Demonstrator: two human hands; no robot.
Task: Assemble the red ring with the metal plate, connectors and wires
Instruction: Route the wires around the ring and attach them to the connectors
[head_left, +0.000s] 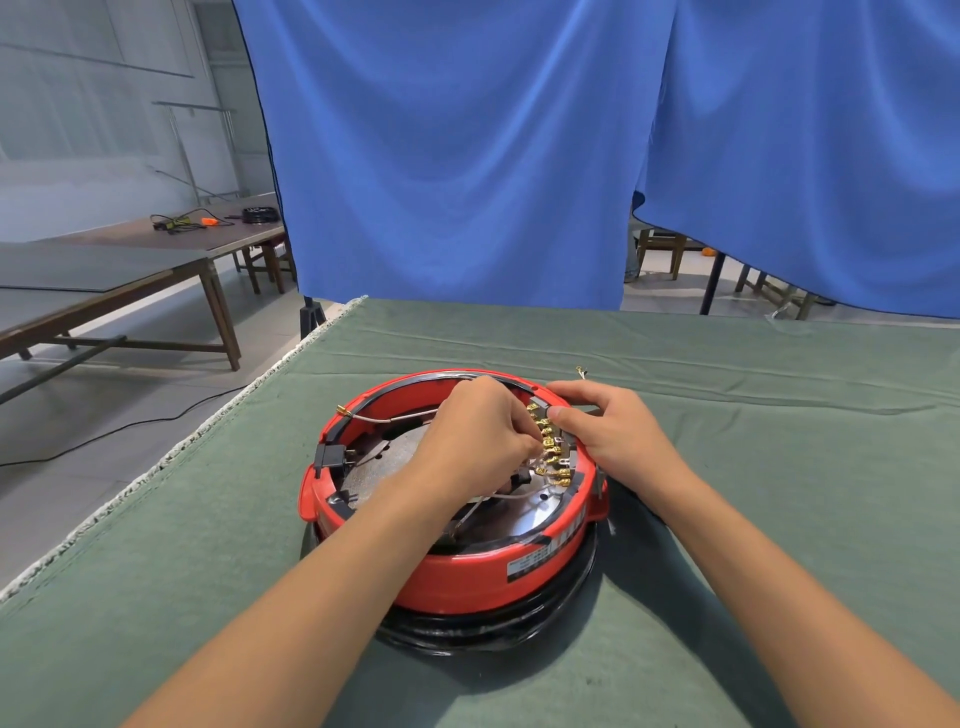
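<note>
Hidden: left hand (475, 436) covers the metal plate (384, 462) centre; its fingertips are hard to make out.
Left hand: fingers curled, pinching a wire (511, 498) beside the connectors (551, 451).
Right hand (605, 431): grips the red ring (467, 574) rim at 2 o'clock.
Red ring: table (753, 467) centre.

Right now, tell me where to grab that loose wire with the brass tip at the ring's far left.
Pinch the loose wire on its bare sleeved stretch just behind the brass tip, coming from above on the left. That end pokes free over the red ring rim, while its other end runs under the left hand, so likely only this end is reachable.
</note>
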